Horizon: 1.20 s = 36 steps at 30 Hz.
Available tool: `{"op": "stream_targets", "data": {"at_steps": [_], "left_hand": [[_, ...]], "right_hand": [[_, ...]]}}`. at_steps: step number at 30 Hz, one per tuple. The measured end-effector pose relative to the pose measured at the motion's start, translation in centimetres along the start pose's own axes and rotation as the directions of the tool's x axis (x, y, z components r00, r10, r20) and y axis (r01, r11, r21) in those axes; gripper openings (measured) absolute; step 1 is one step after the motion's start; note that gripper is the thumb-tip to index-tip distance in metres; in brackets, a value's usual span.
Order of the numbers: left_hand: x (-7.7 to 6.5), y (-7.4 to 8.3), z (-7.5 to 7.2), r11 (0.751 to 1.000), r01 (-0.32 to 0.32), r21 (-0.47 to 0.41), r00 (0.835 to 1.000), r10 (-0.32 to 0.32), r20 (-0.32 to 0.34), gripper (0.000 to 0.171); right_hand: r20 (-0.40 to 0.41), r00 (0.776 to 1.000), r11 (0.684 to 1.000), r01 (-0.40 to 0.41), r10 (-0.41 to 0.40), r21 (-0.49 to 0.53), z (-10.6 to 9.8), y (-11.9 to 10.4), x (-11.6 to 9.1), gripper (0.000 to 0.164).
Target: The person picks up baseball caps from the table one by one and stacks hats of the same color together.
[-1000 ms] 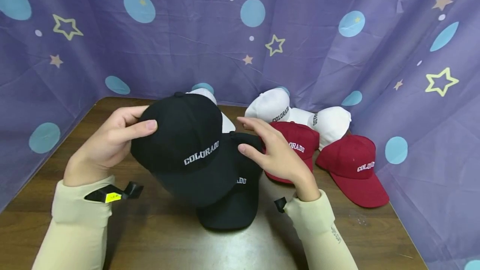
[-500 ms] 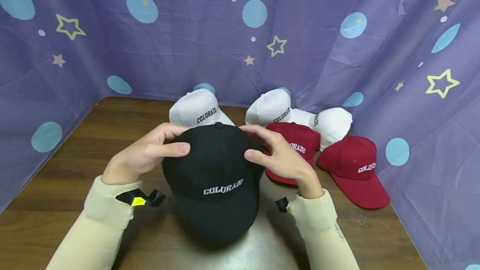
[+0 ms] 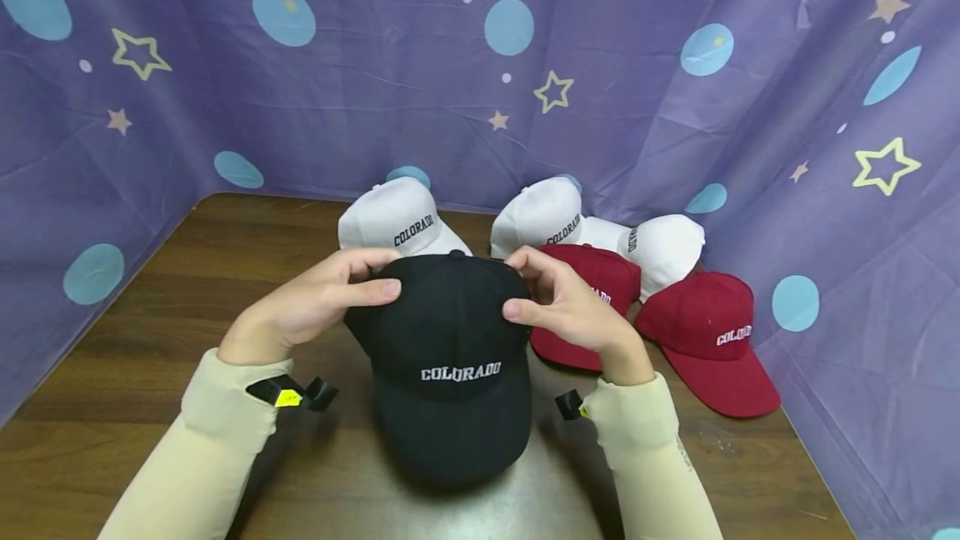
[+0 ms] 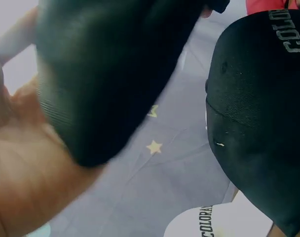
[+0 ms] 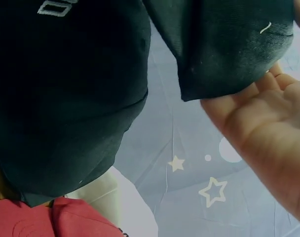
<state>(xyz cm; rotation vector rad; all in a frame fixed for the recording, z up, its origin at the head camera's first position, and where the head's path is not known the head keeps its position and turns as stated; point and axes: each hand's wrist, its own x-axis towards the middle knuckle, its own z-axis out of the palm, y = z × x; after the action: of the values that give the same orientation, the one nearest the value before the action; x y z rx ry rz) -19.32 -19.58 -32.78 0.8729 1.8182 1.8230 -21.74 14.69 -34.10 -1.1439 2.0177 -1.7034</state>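
Both hands hold a black baseball cap (image 3: 453,315) lettered COLORADO, its brim toward me. My left hand (image 3: 322,302) pinches the crown's left side, thumb on the outside. The right hand (image 3: 570,311) grips the opposite side in a like way. Directly under it, mostly hidden in the head view, is a second black cap (image 4: 253,108). A gap shows between the rim of the held cap (image 4: 110,64) and this lower one in the left wrist view. In the right wrist view the lower cap fills the left side.
A white cap (image 3: 390,219) stands behind the black caps on the brown table (image 3: 150,315). To the right are two more white caps, one (image 3: 538,211) beside another (image 3: 663,248), and two red caps, one (image 3: 566,344) near my right hand, one (image 3: 701,315) farther right. A purple curtain (image 3: 420,65) surrounds the table.
My left hand has brought the upper black cap rightward over the lower one and turned its front toward me. The right hand has taken hold of its right side.
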Motion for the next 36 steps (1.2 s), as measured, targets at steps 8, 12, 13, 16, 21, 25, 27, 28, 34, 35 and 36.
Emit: {"op": "stream_targets", "data": {"at_steps": [8, 12, 13, 16, 21, 25, 27, 28, 34, 35, 36], "left_hand": [[0.8, -1.3, -0.6, 0.997, 0.079, -0.003, 0.995, -0.079, -0.055, 0.03], [1.3, -2.1, -0.7, 0.995, 0.098, 0.029, 0.992, -0.095, -0.082, 0.041], [1.4, -2.3, -0.7, 0.993, 0.104, 0.047, 0.991, -0.1, -0.095, 0.042], [1.7, -3.0, -0.7, 0.988, 0.124, 0.087, 0.985, -0.112, -0.131, 0.046], [2.1, -4.1, -1.0, 0.984, 0.142, 0.106, 0.98, -0.124, -0.154, 0.05], [2.3, -4.6, -1.1, 0.98, 0.148, 0.131, 0.977, -0.124, -0.174, 0.051], [2.4, -4.7, -1.1, 0.976, 0.15, 0.155, 0.975, -0.121, -0.185, 0.051], [2.4, -4.8, -1.1, 0.974, 0.154, 0.167, 0.974, -0.121, -0.192, 0.051], [2.7, -5.3, -1.2, 0.96, 0.183, 0.21, 0.967, -0.137, -0.215, 0.052], [2.7, -5.3, -1.2, 0.956, 0.191, 0.222, 0.966, -0.142, -0.218, 0.052], [2.7, -5.3, -1.2, 0.951, 0.196, 0.237, 0.965, -0.144, -0.22, 0.052]], "right_hand": [[-0.032, 0.989, 0.989, -0.144, 0.143, -0.037, -0.3, 0.7, 0.1, 0.036], [-0.036, 0.981, 0.98, -0.193, 0.192, -0.054, -0.5, 1.5, 0.1, 0.033], [-0.038, 0.978, 0.977, -0.205, 0.203, -0.058, -0.6, 1.7, 0.1, 0.032], [-0.046, 0.97, 0.967, -0.243, 0.24, -0.077, -0.7, 2.0, 0.1, 0.031], [-0.085, 0.958, 0.949, -0.283, 0.273, -0.138, -0.9, 2.4, 0.1, 0.033], [-0.086, 0.952, 0.94, -0.305, 0.295, -0.152, -1.0, 2.8, 0.2, 0.034], [-0.085, 0.948, 0.935, -0.317, 0.307, -0.162, -1.0, 2.9, 0.3, 0.034], [-0.085, 0.947, 0.931, -0.322, 0.311, -0.171, -1.0, 2.9, 0.2, 0.034], [-0.086, 0.944, 0.923, -0.33, 0.319, -0.2, -0.9, 3.1, 0.2, 0.036], [-0.087, 0.944, 0.92, -0.331, 0.319, -0.209, -0.9, 3.1, 0.2, 0.036], [-0.087, 0.943, 0.918, -0.332, 0.321, -0.218, -0.9, 3.2, 0.2, 0.036]]}}
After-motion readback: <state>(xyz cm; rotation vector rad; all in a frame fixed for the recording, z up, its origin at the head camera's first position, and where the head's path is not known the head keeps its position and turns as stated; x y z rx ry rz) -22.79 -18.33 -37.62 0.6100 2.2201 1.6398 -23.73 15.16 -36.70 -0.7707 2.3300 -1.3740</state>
